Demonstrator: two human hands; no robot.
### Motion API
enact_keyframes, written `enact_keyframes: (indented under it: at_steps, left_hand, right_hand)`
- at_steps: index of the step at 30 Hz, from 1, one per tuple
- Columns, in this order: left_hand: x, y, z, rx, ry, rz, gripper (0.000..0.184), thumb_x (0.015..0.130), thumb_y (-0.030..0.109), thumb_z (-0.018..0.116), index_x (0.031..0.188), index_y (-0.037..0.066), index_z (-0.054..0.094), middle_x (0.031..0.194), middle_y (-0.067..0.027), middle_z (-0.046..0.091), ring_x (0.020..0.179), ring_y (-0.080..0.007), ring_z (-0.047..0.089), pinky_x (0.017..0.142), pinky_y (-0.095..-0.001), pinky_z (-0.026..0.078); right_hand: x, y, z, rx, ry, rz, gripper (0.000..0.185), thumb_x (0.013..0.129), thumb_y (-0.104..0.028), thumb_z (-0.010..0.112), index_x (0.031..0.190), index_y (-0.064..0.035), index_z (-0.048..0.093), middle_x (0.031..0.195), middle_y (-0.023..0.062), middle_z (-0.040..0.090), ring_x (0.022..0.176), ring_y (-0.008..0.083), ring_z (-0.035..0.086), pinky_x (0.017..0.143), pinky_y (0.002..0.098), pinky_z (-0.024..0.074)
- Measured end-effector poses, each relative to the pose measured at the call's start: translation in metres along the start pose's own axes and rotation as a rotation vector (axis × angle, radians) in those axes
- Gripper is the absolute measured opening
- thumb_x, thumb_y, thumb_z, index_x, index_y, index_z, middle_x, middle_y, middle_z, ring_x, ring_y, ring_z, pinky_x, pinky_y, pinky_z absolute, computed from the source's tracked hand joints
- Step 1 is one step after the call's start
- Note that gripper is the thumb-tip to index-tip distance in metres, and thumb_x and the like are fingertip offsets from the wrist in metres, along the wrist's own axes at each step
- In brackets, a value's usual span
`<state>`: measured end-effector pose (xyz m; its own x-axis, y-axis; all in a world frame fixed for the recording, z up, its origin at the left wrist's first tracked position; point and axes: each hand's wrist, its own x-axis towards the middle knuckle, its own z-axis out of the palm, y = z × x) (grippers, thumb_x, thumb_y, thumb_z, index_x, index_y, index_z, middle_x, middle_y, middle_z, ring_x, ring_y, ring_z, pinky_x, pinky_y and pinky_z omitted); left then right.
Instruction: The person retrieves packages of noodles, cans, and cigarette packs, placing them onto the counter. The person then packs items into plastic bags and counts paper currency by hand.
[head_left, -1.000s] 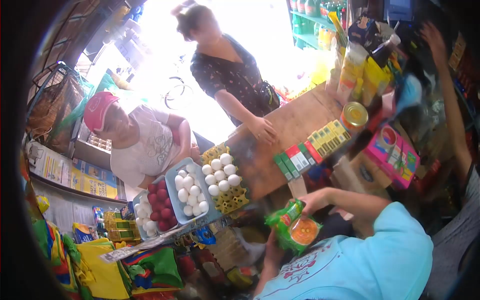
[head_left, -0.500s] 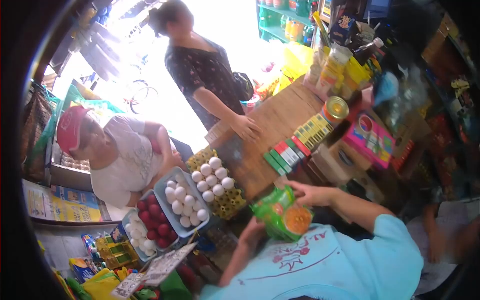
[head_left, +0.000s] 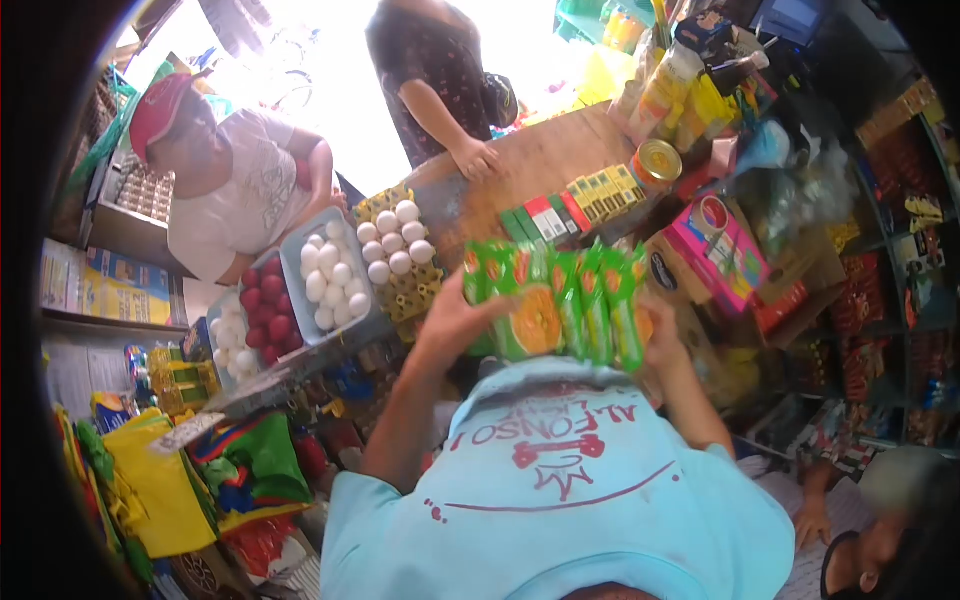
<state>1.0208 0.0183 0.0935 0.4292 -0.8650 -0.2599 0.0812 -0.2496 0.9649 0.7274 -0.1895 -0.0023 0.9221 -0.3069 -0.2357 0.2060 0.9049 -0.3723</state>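
Note:
Several green packets [head_left: 570,305] with orange food pictures stand side by side in front of my chest, in a row between my two hands. My left hand [head_left: 458,315] is closed on the left end of the row, its thumb lying across the front packet. At the right end, my right hand [head_left: 658,328] presses against the last packets; its fingers are partly hidden behind them. The bundle is held just short of the wooden counter [head_left: 545,155], near the small boxes [head_left: 570,212] lined up along its edge.
An egg tray [head_left: 400,240], tubs of white eggs [head_left: 333,280] and dark red eggs [head_left: 267,310] stand to the left. Two people are across the counter, one with a hand [head_left: 474,158] on it. A tin [head_left: 657,162] and a pink box [head_left: 715,250] are at right; another person sits lower right.
The packets have fanned out into a row, with my hands now at both ends. The view has shifted, and the person in the red cap has turned their head.

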Motion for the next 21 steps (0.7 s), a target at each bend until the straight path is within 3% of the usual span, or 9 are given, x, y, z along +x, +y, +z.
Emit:
enact_keyframes:
  at_steps: [3, 5, 7, 10, 12, 14, 16, 19, 21]
  left_hand:
    - [-0.003, 0.024, -0.009, -0.049, -0.105, 0.052, 0.06, 0.088, 0.016, 0.076, 0.142, 0.0, 0.056, 0.129, -0.0085, 0.067, 0.116, -0.0144, 0.063, 0.101, -0.0307, 0.051]
    - [0.0, 0.021, -0.009, -0.128, -0.165, -0.018, 0.064, 0.089, 0.015, 0.074, 0.147, 0.0, 0.051, 0.132, -0.0083, 0.065, 0.116, -0.0139, 0.063, 0.101, -0.0298, 0.051]
    - [0.005, 0.024, -0.008, -0.07, -0.24, -0.123, 0.068, 0.094, 0.015, 0.07, 0.153, 0.001, 0.04, 0.135, -0.0082, 0.061, 0.118, -0.0133, 0.062, 0.1, -0.0287, 0.051]
    - [0.021, -0.004, 0.004, -0.136, -0.429, 0.004, 0.058, 0.096, 0.024, 0.068, 0.145, -0.001, 0.05, 0.129, -0.0079, 0.063, 0.116, -0.0143, 0.06, 0.103, -0.0296, 0.048]
    - [0.017, -0.001, 0.018, -0.2, -0.511, 0.035, 0.054, 0.1, 0.026, 0.066, 0.145, 0.0, 0.052, 0.137, -0.0078, 0.06, 0.124, -0.0142, 0.057, 0.106, -0.0296, 0.046]
    - [0.019, -0.01, 0.027, -0.253, -0.567, 0.043, 0.053, 0.101, 0.027, 0.065, 0.145, 0.001, 0.053, 0.139, -0.0075, 0.06, 0.126, -0.0146, 0.057, 0.107, -0.0302, 0.046]
    - [0.017, -0.025, 0.03, -0.307, -0.505, -0.009, 0.054, 0.101, 0.027, 0.067, 0.145, 0.0, 0.053, 0.137, -0.0112, 0.062, 0.123, -0.0184, 0.062, 0.104, -0.0332, 0.051]
    - [0.001, -0.035, 0.032, -0.494, -0.388, -0.158, 0.057, 0.098, 0.023, 0.069, 0.146, -0.002, 0.05, 0.142, -0.0151, 0.059, 0.126, -0.0222, 0.063, 0.103, -0.0359, 0.054]
    - [-0.017, -0.047, 0.025, -0.486, -0.287, -0.144, 0.062, 0.096, 0.017, 0.07, 0.15, -0.001, 0.046, 0.145, -0.0151, 0.057, 0.128, -0.0228, 0.062, 0.105, -0.0371, 0.054]
  right_hand:
    - [0.01, -0.039, 0.006, -0.177, -0.004, -0.138, 0.063, 0.091, -0.03, 0.068, 0.144, 0.0015, 0.051, 0.133, 0.019, 0.066, 0.121, 0.0314, 0.067, 0.105, 0.0446, 0.0551]
    - [0.011, -0.063, 0.087, -0.383, -0.096, -0.178, 0.074, 0.089, -0.029, 0.07, 0.151, 0.0018, 0.043, 0.133, 0.0179, 0.066, 0.119, 0.0317, 0.068, 0.103, 0.043, 0.0556]
    - [0.024, -0.093, 0.16, -0.856, -0.4, -0.026, 0.083, 0.085, -0.032, 0.075, 0.153, 0.0017, 0.039, 0.127, 0.0156, 0.068, 0.112, 0.0304, 0.069, 0.098, 0.0405, 0.0555]
    - [0.072, -0.116, 0.243, -1.604, -0.873, 0.55, 0.091, 0.074, -0.024, 0.091, 0.148, 0.0018, 0.046, 0.126, 0.012, 0.067, 0.113, 0.0171, 0.064, 0.093, 0.0363, 0.0523]
    - [0.089, -0.088, 0.28, -1.926, -1.017, 0.66, 0.086, 0.074, -0.036, 0.094, 0.14, 0.0009, 0.054, 0.107, 0.0121, 0.071, 0.1, 0.0193, 0.067, 0.085, 0.0372, 0.0527]
    - [0.11, -0.053, 0.289, -2.104, -1.311, 0.662, 0.081, 0.075, -0.048, 0.092, 0.132, 0.0011, 0.062, 0.098, 0.0141, 0.072, 0.094, 0.0242, 0.07, 0.085, 0.0378, 0.0534]
    - [0.114, -0.028, 0.308, -2.177, -1.34, 0.895, 0.077, 0.075, -0.056, 0.089, 0.121, 0.002, 0.069, 0.101, 0.0164, 0.072, 0.095, 0.0306, 0.071, 0.086, 0.0406, 0.0536]
    - [0.105, -0.011, 0.318, -2.384, -1.298, 0.794, 0.076, 0.073, -0.057, 0.088, 0.117, 0.0017, 0.071, 0.108, 0.0181, 0.072, 0.105, 0.0327, 0.069, 0.089, 0.0437, 0.0538]
    - [0.095, -0.006, 0.314, -2.46, -1.211, 0.541, 0.075, 0.072, -0.053, 0.089, 0.121, 0.0011, 0.07, 0.114, 0.0187, 0.071, 0.112, 0.0333, 0.067, 0.092, 0.0438, 0.0539]
